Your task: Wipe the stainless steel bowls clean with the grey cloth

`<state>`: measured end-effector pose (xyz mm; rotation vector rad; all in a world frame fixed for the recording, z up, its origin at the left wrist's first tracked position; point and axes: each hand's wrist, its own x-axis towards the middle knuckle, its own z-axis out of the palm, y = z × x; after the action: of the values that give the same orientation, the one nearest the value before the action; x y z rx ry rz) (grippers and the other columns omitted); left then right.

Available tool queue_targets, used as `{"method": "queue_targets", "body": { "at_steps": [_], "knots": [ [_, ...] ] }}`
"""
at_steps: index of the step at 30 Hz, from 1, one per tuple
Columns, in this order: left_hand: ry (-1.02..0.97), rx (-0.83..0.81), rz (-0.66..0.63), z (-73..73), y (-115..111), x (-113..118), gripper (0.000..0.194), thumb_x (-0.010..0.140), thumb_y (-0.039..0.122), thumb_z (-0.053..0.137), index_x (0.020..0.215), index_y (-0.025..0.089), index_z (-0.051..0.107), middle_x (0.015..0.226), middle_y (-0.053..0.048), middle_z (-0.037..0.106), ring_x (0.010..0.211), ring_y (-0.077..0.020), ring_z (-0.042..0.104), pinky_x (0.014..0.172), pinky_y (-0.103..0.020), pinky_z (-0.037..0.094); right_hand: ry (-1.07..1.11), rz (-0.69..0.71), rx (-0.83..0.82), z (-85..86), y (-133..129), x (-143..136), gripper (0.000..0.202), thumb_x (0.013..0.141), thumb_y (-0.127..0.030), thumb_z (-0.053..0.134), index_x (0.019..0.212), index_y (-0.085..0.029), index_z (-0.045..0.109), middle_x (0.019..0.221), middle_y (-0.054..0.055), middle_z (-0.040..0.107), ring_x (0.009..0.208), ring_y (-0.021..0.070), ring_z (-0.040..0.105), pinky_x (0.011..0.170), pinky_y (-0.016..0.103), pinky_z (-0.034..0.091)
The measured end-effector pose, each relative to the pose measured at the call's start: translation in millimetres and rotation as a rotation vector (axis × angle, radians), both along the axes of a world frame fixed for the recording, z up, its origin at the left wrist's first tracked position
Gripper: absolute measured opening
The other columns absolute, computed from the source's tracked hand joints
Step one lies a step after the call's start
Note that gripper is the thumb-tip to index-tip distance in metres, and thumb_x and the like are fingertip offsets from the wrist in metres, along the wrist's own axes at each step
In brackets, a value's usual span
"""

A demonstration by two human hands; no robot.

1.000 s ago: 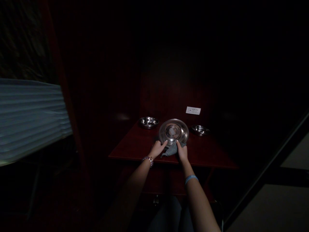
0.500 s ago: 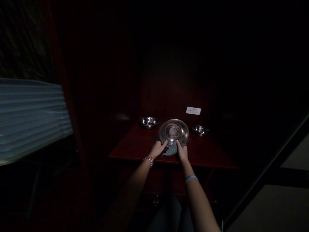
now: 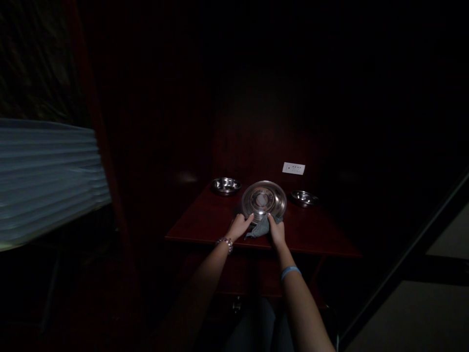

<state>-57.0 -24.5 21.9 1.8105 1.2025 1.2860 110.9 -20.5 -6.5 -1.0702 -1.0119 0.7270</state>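
Note:
A shiny metal bowl is held tilted up above the dark red desk, with a round mark at its centre facing me. My left hand grips its lower left rim, thumb on the near face. At the lower right, my right hand is closed on the rim with a grey-blue cloth pinched against it. The cloth hangs below the bowl between both hands. Fingers behind the rim are hidden. Two smaller metal bowls stand upright on the desk, a left bowl and a right bowl.
The red desk top meets a dark back wall carrying a white power socket. Below is a lower shelf or drawer with a metal knob. At the left, past an upright panel, sits a ribbed pale-blue surface. Much is in darkness.

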Motion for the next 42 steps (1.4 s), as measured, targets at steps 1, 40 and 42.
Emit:
{"method": "queue_targets", "body": {
  "at_steps": [1,40,42],
  "knots": [
    [-0.005,0.002,0.004,-0.5,1,0,0.043,0.083,0.051,0.052,0.092,0.013,0.072,0.090,-0.011,0.076,0.097,-0.0261,0.069,0.086,-0.032,0.051,-0.002,0.003,0.010,0.2,0,0,0.048,0.072,-0.047,0.066,0.104,-0.011,0.071,0.108,0.012,0.073,0.103,0.0256,0.068,0.092,0.035,0.051],
    [0.033,0.047,0.007,-2.1,0,0,0.045,0.080,0.042,0.060,0.115,0.016,0.069,0.115,-0.011,0.071,0.115,-0.0248,0.062,0.098,-0.030,0.046,-0.018,0.011,-0.016,0.2,-1,0,0.049,0.073,-0.046,0.066,0.107,-0.011,0.070,0.108,0.013,0.073,0.102,0.0259,0.068,0.089,0.033,0.052],
    [-0.002,0.052,-0.020,-5.5,4,0,0.042,0.081,0.042,0.058,0.109,0.014,0.071,0.111,-0.012,0.073,0.110,-0.0250,0.065,0.097,-0.031,0.047,-0.017,0.010,-0.015,-0.2,0,0,0.048,0.073,-0.046,0.066,0.106,-0.011,0.070,0.109,0.013,0.073,0.102,0.0259,0.068,0.090,0.033,0.052]
  ]
}}
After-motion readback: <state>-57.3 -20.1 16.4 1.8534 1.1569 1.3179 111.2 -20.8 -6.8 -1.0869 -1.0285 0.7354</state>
